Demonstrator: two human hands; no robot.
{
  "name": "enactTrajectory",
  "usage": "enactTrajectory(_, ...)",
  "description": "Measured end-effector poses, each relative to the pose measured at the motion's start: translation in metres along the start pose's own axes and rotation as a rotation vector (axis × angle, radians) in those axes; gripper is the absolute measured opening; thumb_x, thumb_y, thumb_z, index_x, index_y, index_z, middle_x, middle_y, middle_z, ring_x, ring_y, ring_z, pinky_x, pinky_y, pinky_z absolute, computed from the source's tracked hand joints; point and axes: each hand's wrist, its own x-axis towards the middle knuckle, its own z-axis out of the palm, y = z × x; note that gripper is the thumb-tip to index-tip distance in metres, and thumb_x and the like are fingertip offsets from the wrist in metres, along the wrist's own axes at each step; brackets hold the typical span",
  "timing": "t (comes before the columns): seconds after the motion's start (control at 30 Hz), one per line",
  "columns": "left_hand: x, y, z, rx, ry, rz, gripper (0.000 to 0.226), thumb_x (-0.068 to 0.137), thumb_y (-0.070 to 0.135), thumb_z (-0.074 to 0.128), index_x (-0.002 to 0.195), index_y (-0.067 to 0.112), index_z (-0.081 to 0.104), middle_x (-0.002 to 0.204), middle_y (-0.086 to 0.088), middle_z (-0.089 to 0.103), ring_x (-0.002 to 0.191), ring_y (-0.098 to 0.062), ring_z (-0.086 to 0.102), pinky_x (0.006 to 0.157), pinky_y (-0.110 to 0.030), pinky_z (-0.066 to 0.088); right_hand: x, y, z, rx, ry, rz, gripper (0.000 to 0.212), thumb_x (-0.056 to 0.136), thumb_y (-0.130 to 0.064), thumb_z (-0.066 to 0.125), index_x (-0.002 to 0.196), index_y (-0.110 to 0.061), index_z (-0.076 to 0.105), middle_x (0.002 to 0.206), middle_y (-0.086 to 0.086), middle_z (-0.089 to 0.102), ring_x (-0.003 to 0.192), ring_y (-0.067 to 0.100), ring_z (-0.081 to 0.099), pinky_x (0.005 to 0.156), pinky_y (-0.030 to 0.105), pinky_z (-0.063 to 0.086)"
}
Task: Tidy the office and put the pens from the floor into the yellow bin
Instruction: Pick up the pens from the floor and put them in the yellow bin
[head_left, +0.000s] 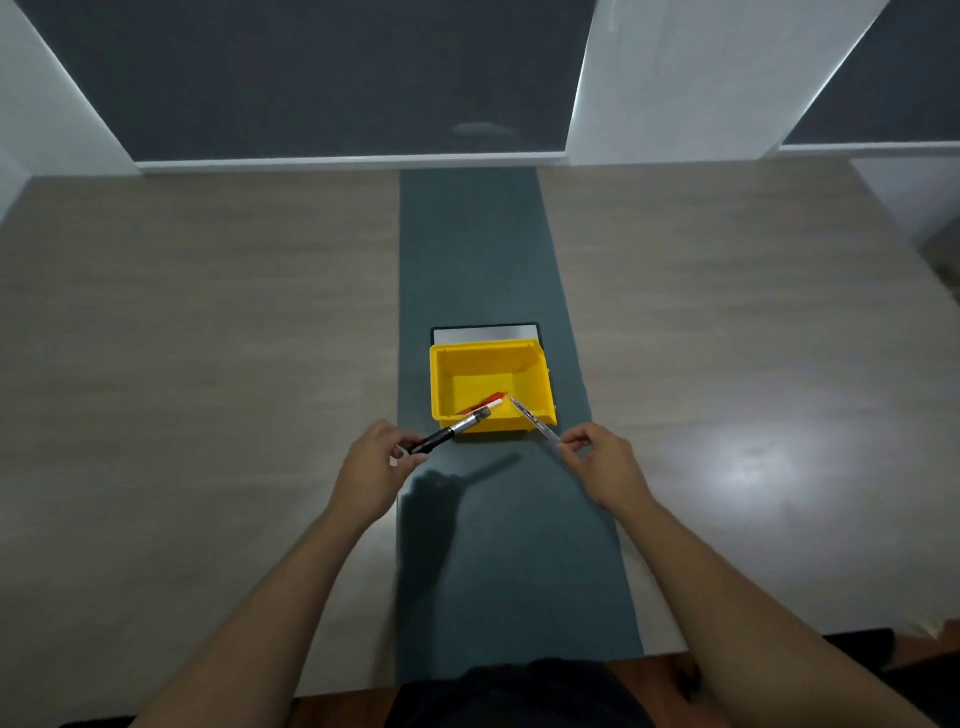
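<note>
The left hand (371, 467) pinches a black pen (451, 430), the right hand (597, 457) a clear pen (532, 418), tips over the yellow bin (540, 387) on the desk (208, 338); dropped early, they could miss

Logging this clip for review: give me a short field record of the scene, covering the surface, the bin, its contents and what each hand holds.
surface: wood-look table with a dark centre strip
bin: yellow bin, open top, on the strip
in bin: red pen on the floor of the bin
left hand: holds black and silver pen, tip over the bin's near edge
right hand: holds thin clear pen, tip at the bin's near corner
pens released: not yet
</note>
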Motion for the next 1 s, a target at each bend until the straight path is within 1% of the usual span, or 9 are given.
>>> enactTrajectory(0.1,0.028,-0.001,0.002,0.009,-0.031,-0.018,0.019,0.09,0.028,0.085,0.108,0.03,0.081,0.099,0.009,0.064,0.088,-0.01,0.063,0.079,-0.032,0.054,0.031,-0.006,0.004,-0.005,-0.016,0.009,0.004,0.097,-0.022,0.079,0.1,-0.021,0.076,0.096,-0.003,0.075,0.088,0.014,0.069,0.075,0.028,0.052)
enactTrajectory(0.23,0.068,-0.007,0.01,0.03,-0.082,-0.029,0.019,0.088,0.03,0.086,0.107,0.031,0.082,0.097,0.013,0.066,0.087,-0.011,0.064,0.08,-0.035,0.056,0.072,-0.008,0.011,-0.029,-0.043,0.013,0.01,0.098,-0.025,0.078,0.104,-0.018,0.08,0.1,-0.001,0.078,0.093,0.016,0.071,0.084,0.034,0.059)
enactTrajectory(0.33,0.098,-0.005,0.021,0.062,-0.13,-0.022,0.024,0.091,0.029,0.083,0.114,0.027,0.082,0.102,0.007,0.07,0.089,-0.015,0.062,0.082,-0.035,0.054,0.104,-0.009,0.017,-0.048,-0.076,0.015,0.012,0.099,-0.021,0.077,0.107,-0.013,0.081,0.104,0.004,0.079,0.096,0.021,0.073,0.087,0.039,0.06)
enactTrajectory(0.5,0.136,-0.008,0.039,0.168,-0.18,0.037,0.026,0.095,0.033,0.079,0.12,0.026,0.082,0.111,0.001,0.074,0.102,-0.021,0.062,0.087,-0.039,0.054,0.149,-0.014,0.033,-0.075,-0.13,0.019,0.015,0.1,-0.023,0.075,0.109,-0.012,0.08,0.104,0.004,0.079,0.092,0.019,0.071,0.085,0.039,0.061)
enactTrajectory(0.63,0.153,-0.007,0.052,0.261,-0.201,0.078,0.027,0.099,0.036,0.072,0.125,0.032,0.079,0.115,0.002,0.073,0.108,-0.022,0.06,0.084,-0.037,0.054,0.174,-0.02,0.048,-0.11,-0.2,0.011,0.017,0.103,-0.026,0.072,0.113,-0.015,0.079,0.115,0.004,0.079,0.101,0.022,0.074,0.079,0.027,0.048)
enactTrajectory(0.73,0.157,-0.003,0.06,0.338,-0.198,0.076,0.03,0.103,0.04,0.066,0.13,0.035,0.076,0.118,0.004,0.072,0.109,-0.021,0.057,0.076,-0.032,0.049,0.183,-0.029,0.056,-0.134,-0.231,0.002,0.023,0.108,-0.024,0.064,0.126,-0.017,0.078,0.134,0.008,0.071,0.112,0.029,0.071,0.088,0.026,0.046)
enactTrajectory(0.8,0.156,-0.002,0.062,0.366,-0.182,0.093,0.034,0.105,0.046,0.061,0.135,0.037,0.073,0.122,0.005,0.073,0.109,-0.02,0.056,0.074,-0.029,0.043,0.184,-0.033,0.06,-0.104,-0.225,-0.002,0.03,0.11,-0.02,0.059,0.137,-0.017,0.073,0.145,0.011,0.065,0.119,0.033,0.07,0.096,0.03,0.049)
enactTrajectory(0.9,0.155,-0.001,0.061,0.348,-0.188,0.091,0.045,0.104,0.054,0.057,0.143,0.033,0.067,0.133,0.003,0.071,0.113,-0.023,0.059,0.078,-0.033,0.051,0.179,-0.034,0.062,-0.08,-0.203,-0.022,0.037,0.109,-0.019,0.061,0.146,-0.016,0.067,0.152,0.012,0.062,0.129,0.033,0.066,0.109,0.038,0.051)
enactTrajectory(1.0,0.148,0.0,0.053,0.308,-0.193,0.09,0.053,0.103,0.058,0.056,0.146,0.03,0.064,0.141,0.002,0.067,0.118,-0.022,0.06,0.088,-0.038,0.059,0.167,-0.035,0.056,-0.073,-0.191,-0.009,0.038,0.108,-0.021,0.063,0.145,-0.015,0.067,0.151,0.014,0.062,0.133,0.036,0.062,0.111,0.041,0.048)
